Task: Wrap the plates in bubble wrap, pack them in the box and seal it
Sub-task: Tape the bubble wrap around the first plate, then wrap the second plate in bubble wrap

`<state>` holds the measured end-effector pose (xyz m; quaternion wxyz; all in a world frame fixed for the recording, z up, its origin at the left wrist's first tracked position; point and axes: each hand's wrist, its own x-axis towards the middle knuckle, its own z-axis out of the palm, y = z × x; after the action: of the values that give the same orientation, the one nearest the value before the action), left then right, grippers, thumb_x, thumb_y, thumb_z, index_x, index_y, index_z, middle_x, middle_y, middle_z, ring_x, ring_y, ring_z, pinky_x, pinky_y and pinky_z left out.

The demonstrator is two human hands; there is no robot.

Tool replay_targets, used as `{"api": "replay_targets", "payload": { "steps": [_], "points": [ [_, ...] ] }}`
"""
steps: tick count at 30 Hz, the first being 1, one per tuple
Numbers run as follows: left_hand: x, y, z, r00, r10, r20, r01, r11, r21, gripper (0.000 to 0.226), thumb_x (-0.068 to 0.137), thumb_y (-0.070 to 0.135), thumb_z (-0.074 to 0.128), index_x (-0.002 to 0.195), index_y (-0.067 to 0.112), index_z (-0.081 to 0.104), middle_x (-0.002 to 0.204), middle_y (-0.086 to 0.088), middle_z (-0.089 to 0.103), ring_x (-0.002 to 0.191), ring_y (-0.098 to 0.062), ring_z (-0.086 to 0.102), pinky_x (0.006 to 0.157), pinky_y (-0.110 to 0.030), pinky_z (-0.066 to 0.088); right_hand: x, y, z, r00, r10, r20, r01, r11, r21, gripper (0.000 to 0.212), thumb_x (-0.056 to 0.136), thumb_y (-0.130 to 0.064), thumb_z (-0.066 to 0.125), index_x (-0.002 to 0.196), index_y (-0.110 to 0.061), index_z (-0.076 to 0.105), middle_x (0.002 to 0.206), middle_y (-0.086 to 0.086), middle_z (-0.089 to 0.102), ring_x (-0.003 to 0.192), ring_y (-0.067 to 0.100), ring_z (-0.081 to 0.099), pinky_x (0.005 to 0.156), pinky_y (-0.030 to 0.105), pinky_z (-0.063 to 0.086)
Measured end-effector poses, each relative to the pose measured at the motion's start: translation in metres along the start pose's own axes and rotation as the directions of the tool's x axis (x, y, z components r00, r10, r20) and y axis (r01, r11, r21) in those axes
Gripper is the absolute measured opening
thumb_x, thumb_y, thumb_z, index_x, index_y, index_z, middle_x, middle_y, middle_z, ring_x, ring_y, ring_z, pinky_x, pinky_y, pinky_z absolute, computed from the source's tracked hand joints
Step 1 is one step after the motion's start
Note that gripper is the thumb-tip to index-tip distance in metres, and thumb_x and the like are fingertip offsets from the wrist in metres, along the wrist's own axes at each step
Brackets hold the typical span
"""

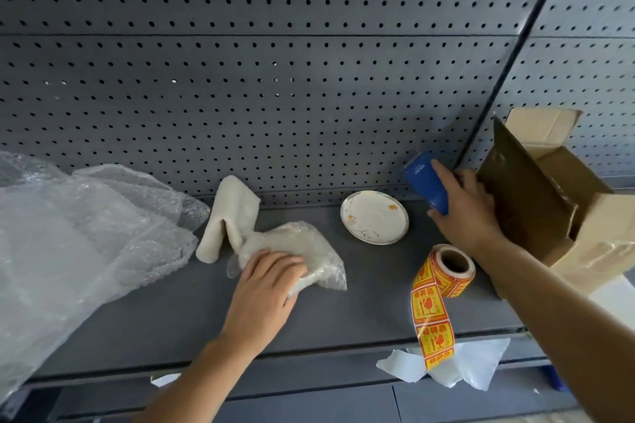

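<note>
Two hands are working apart on the dark grey shelf (343, 312). The left hand (266, 280) is lying palm down at centre frame, fingers spread across one small bundle wrapped in clear bubble wrap (309, 251); its contents are not showing clearly. The right hand (470, 206) is curling round one blue cylindrical container (424, 182), just beside the dark flap of one open brown cardboard box (549, 203) that is tilting at right. One bare white plate with orange marks (374, 218) is sitting between the hands, near the perforated grey back panel (275, 79). One roll of yellow-and-red stickers (446, 268) is trailing its strip over the shelf's front edge. One large loose sheet of bubble wrap (68, 233) is filling the left, and one folded cream pad (230, 216) is leaning beside it. Bare shelf is showing along the front, between the forearms.
</note>
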<state>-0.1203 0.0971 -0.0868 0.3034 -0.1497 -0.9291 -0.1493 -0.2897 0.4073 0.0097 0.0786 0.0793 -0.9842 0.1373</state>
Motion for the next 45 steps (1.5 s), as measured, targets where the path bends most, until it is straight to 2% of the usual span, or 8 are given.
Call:
{"api": "replay_targets", "payload": {
  "steps": [5,9,15,20,30,37,42,45],
  "points": [
    [0.001,0.012,-0.001,0.980,-0.124,0.154,0.122,0.992,0.020,0.056,0.079,0.022,0.082,0.128,0.021,0.054,0.137,0.006,0.057,0.138,-0.021,0.049,0.123,-0.048,0.027,0.000,0.007,0.015,0.999,-0.033,-0.026,0.034,0.999,0.008,0.093,0.089,-0.022,0.073,0.158,-0.035,0.013,0.146,0.008,0.029,0.129,0.036,0.038,0.108,0.051,0.034],
    [0.006,0.010,0.000,0.972,-0.096,0.215,0.099,0.995,-0.004,0.070,0.074,0.001,0.079,0.136,0.020,0.052,0.140,0.006,0.058,0.140,-0.019,0.046,0.123,-0.046,0.019,0.001,0.013,0.021,0.998,-0.019,-0.067,0.020,1.000,0.016,0.090,0.090,-0.023,0.072,0.158,-0.036,0.014,0.149,0.010,0.027,0.131,0.037,0.037,0.109,0.051,0.032],
    [0.030,-0.022,0.005,0.980,-0.053,0.190,0.062,0.997,-0.041,0.047,0.085,-0.011,0.070,0.125,0.014,0.067,0.140,0.002,0.062,0.145,-0.024,0.043,0.125,-0.047,0.026,0.002,0.009,0.028,0.995,-0.043,-0.094,0.042,0.999,-0.014,0.091,0.088,-0.022,0.074,0.158,-0.032,0.017,0.148,0.012,0.028,0.127,0.039,0.038,0.106,0.053,0.035],
    [0.046,-0.031,0.019,0.974,-0.135,0.179,0.134,0.991,0.018,0.050,0.077,-0.014,0.072,0.112,0.019,0.058,0.138,-0.003,0.062,0.141,-0.029,0.048,0.121,-0.048,0.033,0.001,0.010,0.034,0.991,-0.064,-0.117,0.060,0.997,-0.041,0.092,0.086,-0.022,0.076,0.158,-0.031,0.019,0.149,0.013,0.030,0.127,0.040,0.040,0.105,0.054,0.036],
    [0.050,-0.014,0.004,0.884,-0.292,0.366,0.291,0.955,0.058,0.049,0.099,0.032,0.060,0.144,0.023,0.042,0.169,0.004,0.020,0.159,-0.018,0.007,0.129,-0.039,0.006,0.008,0.007,0.035,0.997,-0.055,-0.050,0.052,0.997,-0.062,0.101,0.084,-0.034,0.079,0.160,-0.028,0.012,0.145,0.017,0.031,0.130,0.038,0.037,0.108,0.050,0.033],
    [0.039,0.001,-0.007,0.869,-0.318,0.379,0.311,0.947,0.082,0.056,0.104,0.040,0.051,0.156,0.027,0.034,0.170,0.008,0.014,0.159,-0.014,0.002,0.129,-0.040,0.009,0.009,-0.001,0.036,1.000,0.011,-0.028,-0.014,0.994,-0.109,0.101,0.084,-0.043,0.077,0.160,-0.026,0.012,0.141,0.023,0.037,0.129,0.041,0.037,0.105,0.050,0.035],
    [0.030,0.000,0.000,0.900,-0.298,0.317,0.251,0.951,0.182,0.052,0.100,0.025,0.060,0.150,0.025,0.048,0.159,0.003,0.043,0.146,-0.022,0.041,0.108,-0.042,0.049,0.005,0.001,0.038,0.998,0.069,-0.013,-0.070,0.990,-0.124,0.099,0.084,-0.044,0.076,0.159,-0.030,0.014,0.137,0.026,0.037,0.124,0.044,0.038,0.103,0.051,0.036],
    [0.031,0.007,0.004,0.904,-0.312,0.292,0.255,0.942,0.216,0.053,0.101,0.030,0.056,0.152,0.023,0.045,0.159,0.000,0.041,0.144,-0.024,0.043,0.106,-0.042,0.049,0.009,0.003,0.039,0.993,0.114,-0.024,-0.116,0.985,-0.128,0.094,0.088,-0.044,0.071,0.159,-0.029,0.012,0.140,0.028,0.036,0.128,0.046,0.036,0.103,0.053,0.036]
  ]
}}
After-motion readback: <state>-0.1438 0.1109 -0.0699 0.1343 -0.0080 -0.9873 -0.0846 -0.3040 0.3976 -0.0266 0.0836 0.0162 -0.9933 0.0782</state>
